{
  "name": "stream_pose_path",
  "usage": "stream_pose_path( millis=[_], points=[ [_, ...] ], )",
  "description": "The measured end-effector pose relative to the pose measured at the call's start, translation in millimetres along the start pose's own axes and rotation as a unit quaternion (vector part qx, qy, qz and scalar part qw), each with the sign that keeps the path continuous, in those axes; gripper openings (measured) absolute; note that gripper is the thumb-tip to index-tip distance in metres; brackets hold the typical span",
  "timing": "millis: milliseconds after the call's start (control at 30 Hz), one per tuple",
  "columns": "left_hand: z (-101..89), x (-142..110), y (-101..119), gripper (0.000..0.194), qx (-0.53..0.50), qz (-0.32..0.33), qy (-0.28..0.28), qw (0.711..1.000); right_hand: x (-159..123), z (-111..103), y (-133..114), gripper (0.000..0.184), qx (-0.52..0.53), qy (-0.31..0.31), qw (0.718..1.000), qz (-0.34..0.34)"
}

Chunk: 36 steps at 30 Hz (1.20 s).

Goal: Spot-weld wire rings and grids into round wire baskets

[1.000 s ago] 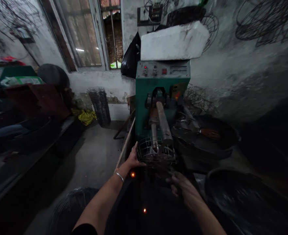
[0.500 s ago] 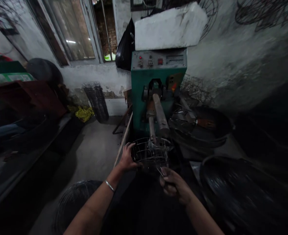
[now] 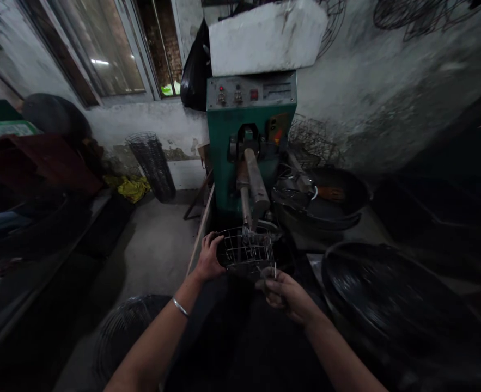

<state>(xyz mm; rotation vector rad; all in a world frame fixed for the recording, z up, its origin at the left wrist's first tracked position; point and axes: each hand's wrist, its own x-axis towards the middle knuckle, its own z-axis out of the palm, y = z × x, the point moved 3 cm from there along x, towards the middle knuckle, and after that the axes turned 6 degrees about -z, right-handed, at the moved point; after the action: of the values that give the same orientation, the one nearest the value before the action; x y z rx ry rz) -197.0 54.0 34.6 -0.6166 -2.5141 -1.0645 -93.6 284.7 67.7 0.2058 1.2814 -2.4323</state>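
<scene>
Two hands (image 3: 209,258) (image 3: 283,291) at wire basket (image 3: 246,251), grn mach. (image 3: 224,174)

I am making out no readable text, brand, number or sign anywhere. The grey control panel (image 3: 251,90) on the green machine (image 3: 224,130) is showing only marks too small for me to read, and the white patch on the green packaging (image 3: 9,129) at the far left is appearing too blurred for me to tell any lettering.
</scene>
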Motion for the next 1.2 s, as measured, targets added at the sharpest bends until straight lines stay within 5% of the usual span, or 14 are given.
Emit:
stream_pose_path(
  millis=[433, 667, 800, 900, 1000, 1067, 1200],
  points=[
    [12.7, -20, -17, 0.095, -0.043, 0.008, -0.020, 0.999, 5, -5, 13, 0.031, 0.024, -0.010, 0.999, 0.047],
    [3.0, -3, 10, 0.094, -0.005, 0.085, -0.046, 0.995, 8, -3, -3, 0.046, 0.016, -0.057, 0.996, -0.073],
    [-3.8, 5, 18, 0.097, 0.023, 0.075, -0.040, 0.996, 14, -2, -13, 0.050, -0.128, -0.081, 0.982, -0.115],
    [-2.8, 5, 22, 0.099, 0.049, 0.089, -0.044, 0.994, 16, 7, -23, 0.042, -0.391, -0.085, 0.905, -0.144],
    [0.0, 4, 26, 0.101, 0.064, 0.116, -0.038, 0.990, 17, 21, -32, 0.029, -0.669, -0.068, 0.732, -0.109],
    [1.1, 4, 28, 0.100, 0.068, 0.117, -0.035, 0.990, 17, 31, -35, 0.029, -0.767, -0.061, 0.634, -0.080],
    [0.4, 6, 28, 0.098, 0.071, 0.097, -0.040, 0.992, 19, 41, -35, 0.038, -0.834, -0.060, 0.544, -0.070]
  ],
)
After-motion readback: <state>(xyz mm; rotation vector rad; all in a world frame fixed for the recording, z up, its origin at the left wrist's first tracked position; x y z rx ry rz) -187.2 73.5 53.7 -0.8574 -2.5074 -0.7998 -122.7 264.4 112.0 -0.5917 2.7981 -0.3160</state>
